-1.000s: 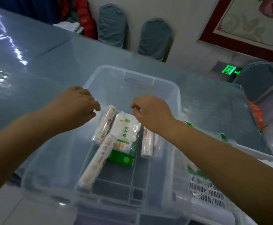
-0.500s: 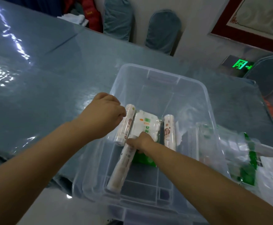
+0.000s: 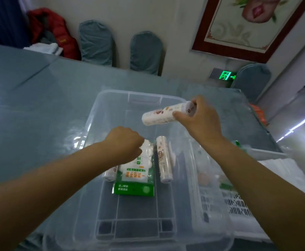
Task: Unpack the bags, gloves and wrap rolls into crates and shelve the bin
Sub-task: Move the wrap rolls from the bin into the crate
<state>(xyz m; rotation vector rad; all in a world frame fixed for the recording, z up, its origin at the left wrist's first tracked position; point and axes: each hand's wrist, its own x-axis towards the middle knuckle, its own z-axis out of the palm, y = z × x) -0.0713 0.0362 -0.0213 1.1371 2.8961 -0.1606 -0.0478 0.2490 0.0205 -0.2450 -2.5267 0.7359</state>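
Note:
A clear plastic bin point(image 3: 144, 94) stands on the table in front of me. My right hand point(image 3: 200, 120) grips a white printed wrap roll point(image 3: 159, 115) by one end and holds it level above the bin's far side. On the bin floor lie a green-and-white glove pack point(image 3: 135, 176), a second roll point(image 3: 163, 160) to its right and a third roll point(image 3: 110, 175) to its left. Inside the bin, my left hand point(image 3: 124, 144) curls over the far end of that left roll, beside the pack's top edge. Its fingertips are hidden.
A white slotted crate point(image 3: 238, 205) holding green-and-white packets point(image 3: 238, 144) sits against the bin's right side. The blue-grey table point(image 3: 39, 105) stretches left and far. Covered chairs point(image 3: 95, 42) and a red jacket point(image 3: 57, 29) stand by the wall.
My right hand has taken the long roll from the bin floor and raised it up and to the far right. My left hand has settled lower onto the left roll.

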